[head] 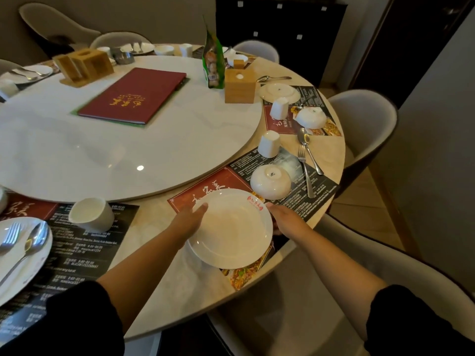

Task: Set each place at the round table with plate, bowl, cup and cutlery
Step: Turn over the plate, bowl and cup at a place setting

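Note:
A white plate with a red logo on its rim sits over the printed placemat at the table's near right edge. My left hand grips its left rim and my right hand grips its right rim. Just beyond it an upturned white bowl rests on the same mat, with an upturned cup behind it. A fork and spoon lie to the right of the bowl.
A white turntable carries a red menu, wooden holders and a green snack bag. The left place has a plate with cutlery and a cup. Grey chairs ring the table.

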`<control>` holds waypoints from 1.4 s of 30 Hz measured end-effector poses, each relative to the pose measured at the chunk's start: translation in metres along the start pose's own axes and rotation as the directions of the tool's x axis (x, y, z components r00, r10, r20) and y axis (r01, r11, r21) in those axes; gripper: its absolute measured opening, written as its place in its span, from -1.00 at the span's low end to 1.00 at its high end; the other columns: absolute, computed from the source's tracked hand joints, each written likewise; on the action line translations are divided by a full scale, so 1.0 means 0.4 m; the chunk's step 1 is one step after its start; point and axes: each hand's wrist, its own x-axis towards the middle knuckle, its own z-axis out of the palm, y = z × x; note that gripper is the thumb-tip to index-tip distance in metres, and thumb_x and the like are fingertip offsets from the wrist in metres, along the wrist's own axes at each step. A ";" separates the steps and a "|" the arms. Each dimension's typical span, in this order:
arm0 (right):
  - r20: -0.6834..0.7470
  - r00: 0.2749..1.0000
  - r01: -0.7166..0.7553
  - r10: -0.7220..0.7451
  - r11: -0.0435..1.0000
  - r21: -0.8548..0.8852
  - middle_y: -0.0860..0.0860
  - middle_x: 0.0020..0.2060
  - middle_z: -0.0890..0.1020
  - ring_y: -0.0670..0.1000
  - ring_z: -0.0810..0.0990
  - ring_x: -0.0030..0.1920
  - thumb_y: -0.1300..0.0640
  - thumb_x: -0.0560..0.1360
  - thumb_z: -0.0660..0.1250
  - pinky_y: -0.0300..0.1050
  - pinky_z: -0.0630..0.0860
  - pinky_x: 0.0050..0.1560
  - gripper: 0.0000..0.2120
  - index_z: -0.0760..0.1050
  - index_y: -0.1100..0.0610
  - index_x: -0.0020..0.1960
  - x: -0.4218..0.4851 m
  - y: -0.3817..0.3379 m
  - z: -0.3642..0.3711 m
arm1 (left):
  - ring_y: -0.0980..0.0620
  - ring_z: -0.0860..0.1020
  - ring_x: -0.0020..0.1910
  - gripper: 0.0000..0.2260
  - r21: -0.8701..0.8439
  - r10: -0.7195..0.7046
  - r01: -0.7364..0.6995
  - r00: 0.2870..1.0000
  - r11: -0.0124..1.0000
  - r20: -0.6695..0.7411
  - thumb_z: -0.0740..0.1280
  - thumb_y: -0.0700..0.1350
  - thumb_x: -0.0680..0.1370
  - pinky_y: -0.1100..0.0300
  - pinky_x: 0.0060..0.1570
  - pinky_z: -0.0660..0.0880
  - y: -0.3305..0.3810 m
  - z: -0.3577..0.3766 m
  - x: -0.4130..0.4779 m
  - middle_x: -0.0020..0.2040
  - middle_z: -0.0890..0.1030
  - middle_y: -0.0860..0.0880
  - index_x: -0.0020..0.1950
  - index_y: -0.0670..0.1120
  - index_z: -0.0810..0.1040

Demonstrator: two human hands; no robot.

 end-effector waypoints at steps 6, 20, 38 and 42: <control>-0.306 0.912 0.189 -0.274 0.941 -0.280 0.09 0.17 0.47 -0.01 0.48 0.09 0.08 0.53 0.29 -0.17 0.40 0.08 -0.66 0.44 0.11 0.29 0.093 -0.032 -0.116 | -0.22 0.48 0.21 -0.55 -0.145 -0.072 0.080 0.995 0.986 0.064 0.31 0.08 0.53 -0.08 0.25 0.41 0.045 0.010 0.083 0.27 0.48 -0.20 0.32 -0.15 0.42; -0.029 0.954 0.235 -0.300 0.801 -0.551 -0.11 0.50 0.04 0.04 -0.03 0.50 -0.26 0.17 0.53 0.11 0.05 0.47 0.04 0.05 -0.14 0.49 0.260 -0.012 -0.131 | 0.07 0.47 0.23 -0.64 -0.119 0.432 -0.415 0.860 0.902 0.271 0.15 0.07 0.61 0.13 0.22 0.43 0.230 0.100 0.249 0.24 0.49 0.06 0.39 0.01 0.38; -0.435 0.897 0.082 0.086 0.932 0.352 -0.04 -0.09 0.47 -0.10 0.43 -0.11 -0.17 0.59 0.05 -0.13 0.30 -0.11 -0.71 0.39 -0.01 0.11 0.273 -0.137 -0.122 | 0.08 0.55 0.09 -0.68 -0.144 0.502 -0.487 0.775 0.862 0.384 0.00 0.15 0.63 0.11 0.13 0.52 0.305 0.176 0.313 0.07 0.55 0.03 0.26 0.09 0.41; -0.464 0.878 0.009 0.120 0.964 0.267 0.05 0.04 0.47 -0.02 0.37 0.04 -0.11 0.63 -0.04 -0.15 0.24 0.04 -0.59 0.40 0.07 0.29 0.286 -0.143 -0.120 | 0.07 0.50 0.01 -0.66 0.082 0.485 -0.548 0.792 0.833 0.371 -0.01 0.09 0.65 0.33 -0.10 0.47 0.303 0.175 0.318 0.03 0.50 -0.01 0.27 -0.04 0.40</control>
